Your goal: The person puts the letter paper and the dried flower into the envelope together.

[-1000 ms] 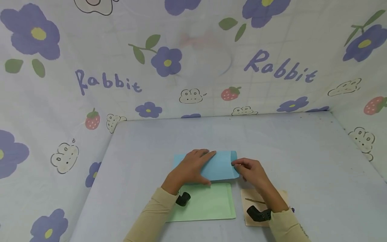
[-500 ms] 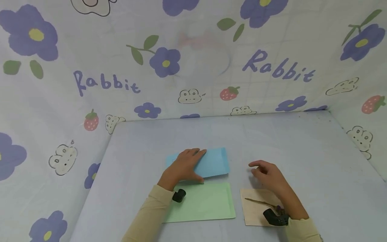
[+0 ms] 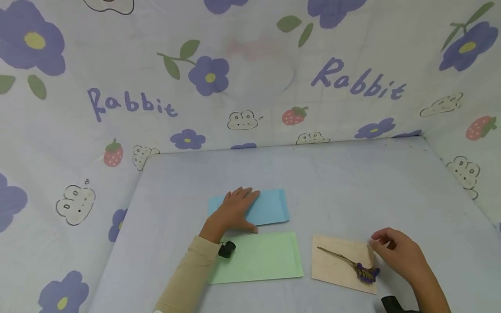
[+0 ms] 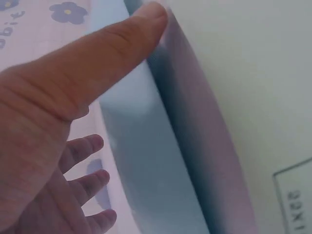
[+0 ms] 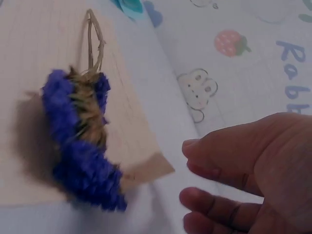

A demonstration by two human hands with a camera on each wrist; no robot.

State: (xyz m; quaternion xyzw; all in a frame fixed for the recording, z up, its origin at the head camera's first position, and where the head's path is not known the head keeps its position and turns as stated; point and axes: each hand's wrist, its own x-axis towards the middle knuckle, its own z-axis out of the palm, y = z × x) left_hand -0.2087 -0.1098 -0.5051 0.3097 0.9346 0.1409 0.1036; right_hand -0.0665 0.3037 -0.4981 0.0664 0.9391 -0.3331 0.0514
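Note:
My left hand (image 3: 231, 211) lies with spread fingers on a light blue envelope (image 3: 270, 206) at the middle of the table. In the left wrist view, its thumb (image 4: 112, 53) reaches over the blue envelope's near edge. To the right, my right hand (image 3: 403, 254) has loosely bent fingers and holds nothing; it is beside the upper right corner of a beige paper piece (image 3: 332, 269). On that paper lies a dried purple flower sprig (image 3: 365, 274), its stem pointing up and left. The right wrist view shows a gap between my fingers and the paper's corner (image 5: 151, 170).
A pale green envelope (image 3: 262, 261) lies just in front of the blue one, partly under my left wrist. Its printed corner box (image 4: 295, 200) shows in the left wrist view. A patterned cloth wall (image 3: 250, 87) rises behind the pale table (image 3: 332, 182).
My right hand has let go of the blue envelope's right end and moved right and toward me, to the beige paper. My left hand and the blue envelope have shifted slightly left.

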